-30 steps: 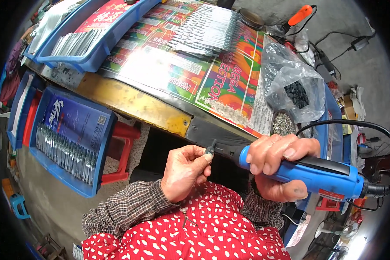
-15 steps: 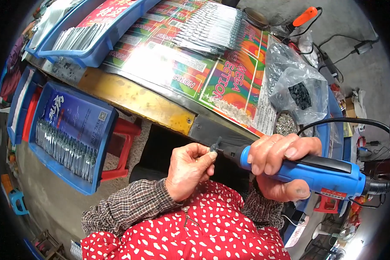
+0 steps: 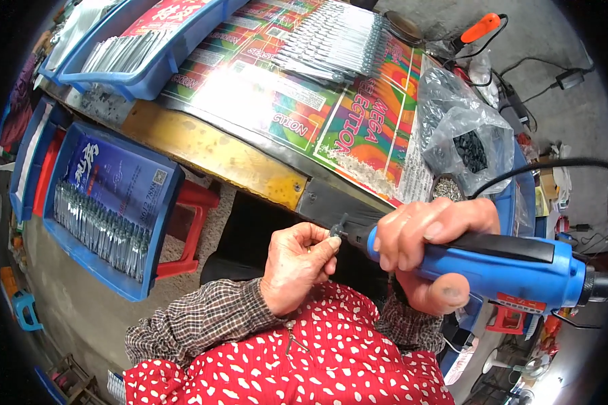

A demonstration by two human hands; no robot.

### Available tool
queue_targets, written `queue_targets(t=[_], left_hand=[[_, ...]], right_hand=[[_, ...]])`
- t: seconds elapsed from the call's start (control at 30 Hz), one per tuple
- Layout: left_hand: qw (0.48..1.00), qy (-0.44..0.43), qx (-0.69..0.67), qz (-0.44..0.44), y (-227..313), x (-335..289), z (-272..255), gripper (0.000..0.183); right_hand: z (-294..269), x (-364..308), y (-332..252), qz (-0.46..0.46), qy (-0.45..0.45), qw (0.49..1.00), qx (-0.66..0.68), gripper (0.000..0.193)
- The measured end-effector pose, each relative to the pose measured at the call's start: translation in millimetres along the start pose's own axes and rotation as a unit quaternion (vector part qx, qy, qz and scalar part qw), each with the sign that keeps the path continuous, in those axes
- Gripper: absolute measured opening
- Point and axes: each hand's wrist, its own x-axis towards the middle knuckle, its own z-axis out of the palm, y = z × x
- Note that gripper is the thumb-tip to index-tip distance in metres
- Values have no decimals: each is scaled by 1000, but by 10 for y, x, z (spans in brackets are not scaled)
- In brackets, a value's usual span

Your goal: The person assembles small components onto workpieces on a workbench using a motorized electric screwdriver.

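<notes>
My left hand (image 3: 296,263) is closed, pinching a small dark plastic part (image 3: 336,230) between thumb and forefinger near the table's front edge. My right hand (image 3: 434,246) wraps round a blue and black electric screwdriver (image 3: 496,270), its fingers over the top and its thumb below. The tool's dark nose points left at the small part. Its tip meets or almost meets the part; contact is too small to tell.
On the table lie rows of clear, slim pieces (image 3: 331,44), white scraps (image 3: 361,170), a bowl of small screws (image 3: 447,187) and a plastic bag of black parts (image 3: 471,150). A blue tray (image 3: 162,226) of similar pieces rests on a red stool (image 3: 199,226). A black cord (image 3: 540,166) trails right.
My right hand and the screwdriver have shifted slightly left, bringing the nose closer to the small part. The cord has swung upward a little. My left hand keeps its pinch, nearly unmoved.
</notes>
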Motion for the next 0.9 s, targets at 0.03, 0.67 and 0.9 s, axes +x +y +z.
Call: queue_targets(t=[0.03, 0.67, 0.9], left_hand=[[1000, 1, -1, 0, 16, -10, 4, 13], [1000, 6, -14, -14, 32, -8, 30, 11], [1000, 4, -2, -6, 35, -16, 27, 11]], right_hand=[[-1, 7, 22, 8, -7, 1000, 6, 53], [-3, -7, 18, 8, -12, 1000, 20, 56], [32, 60, -21, 20, -56, 998, 13, 57]])
